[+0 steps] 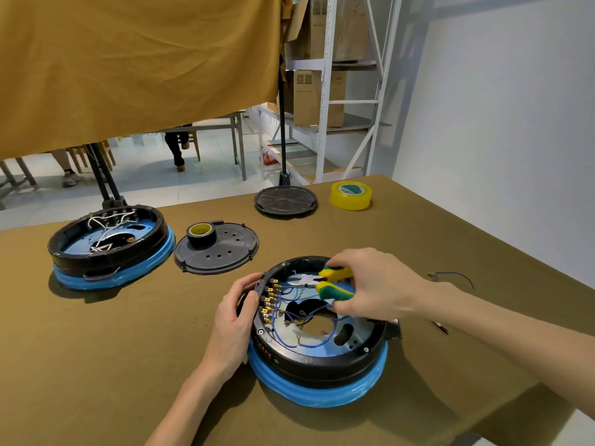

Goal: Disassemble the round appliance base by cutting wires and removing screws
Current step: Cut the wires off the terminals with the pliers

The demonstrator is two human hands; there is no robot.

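Far left on the table (96, 365) stands a second base (109, 246), open, with white wiring inside; it is well apart from your work. Beside it lies a black cover plate (225, 252) carrying a roll of black tape (201, 235). Further back are another black disc (286, 201) and a yellow tape roll (351, 195).

Your left hand (236, 320) grips the left rim of the round appliance base (322, 358), fingers curled over the edge next to the row of brass terminals (269, 299). The base sits before you, open side up, on its blue-wrapped lower ring.

Your right hand (370, 284) clasps the yellow-green handles of the cutters (322, 280). Their long axis runs roughly right to left, nose pointing toward the terminals. The blue wires (289, 296) lie just left of and below the nose, so the right hand is placed for the cut while the left steadies.

Whether the blades are already around a wire cannot be made out. Your right hand hides part of the far rim. Rim screws are visible; their count is uncertain. A loose blue wire piece (450, 275) lies right of your forearm.
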